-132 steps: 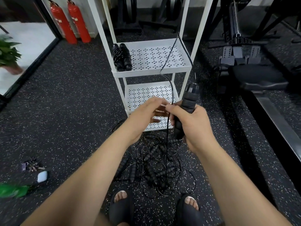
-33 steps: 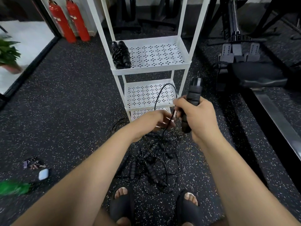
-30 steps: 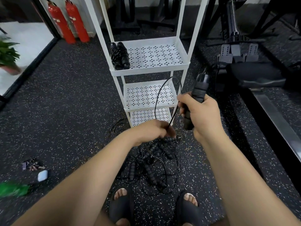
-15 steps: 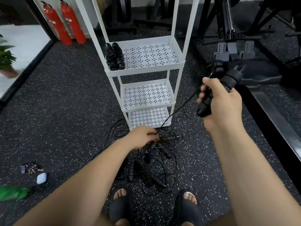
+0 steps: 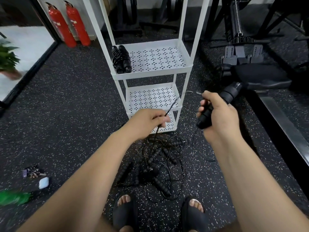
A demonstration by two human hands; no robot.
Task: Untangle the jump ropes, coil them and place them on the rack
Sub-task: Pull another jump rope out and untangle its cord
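Head view: right hand (image 5: 219,114) clamped round the black handle (image 5: 229,95), left hand (image 5: 147,121) pinching its thin cord (image 5: 173,104) — draw steadily, wind even loops, ease it free of the tangle (image 5: 160,158) on the floor before the rack (image 5: 150,76).

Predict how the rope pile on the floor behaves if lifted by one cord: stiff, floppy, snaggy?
Probably floppy: the cord pinched by the left hand bends and droops into the pile. Likely to snag and drag neighbours, since loops cross over several handles. The ridged handles look round, so freed ones may roll or swing.
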